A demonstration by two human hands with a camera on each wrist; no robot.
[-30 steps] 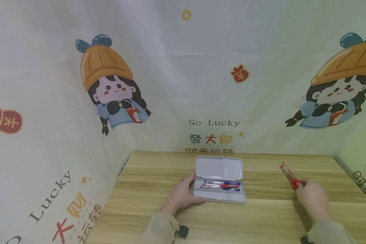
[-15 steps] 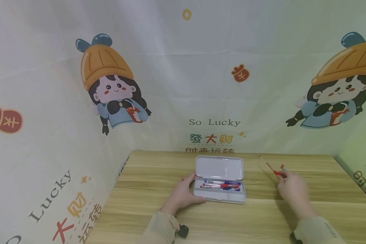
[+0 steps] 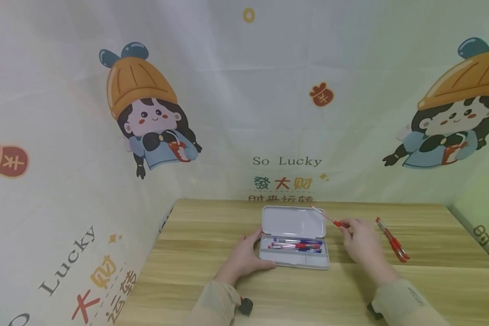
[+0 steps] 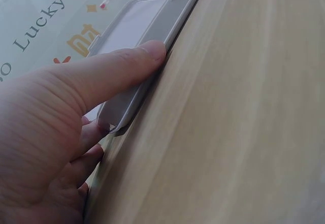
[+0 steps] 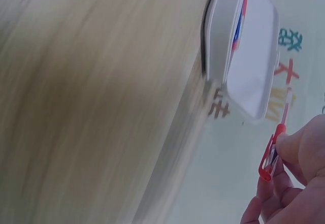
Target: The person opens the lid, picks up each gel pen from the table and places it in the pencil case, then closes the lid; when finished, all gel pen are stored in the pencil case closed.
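I note the right hand (image 3: 364, 242) has moved left, bringing a red pen (image 5: 279, 130) pinched in its fingers near the open case (image 3: 283, 259) but outside it, while the left hand (image 3: 242, 258) grips the case's left end.

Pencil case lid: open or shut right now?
Open. The lid is swung back behind the base, with pens showing inside; the left hand grips the base's left end.
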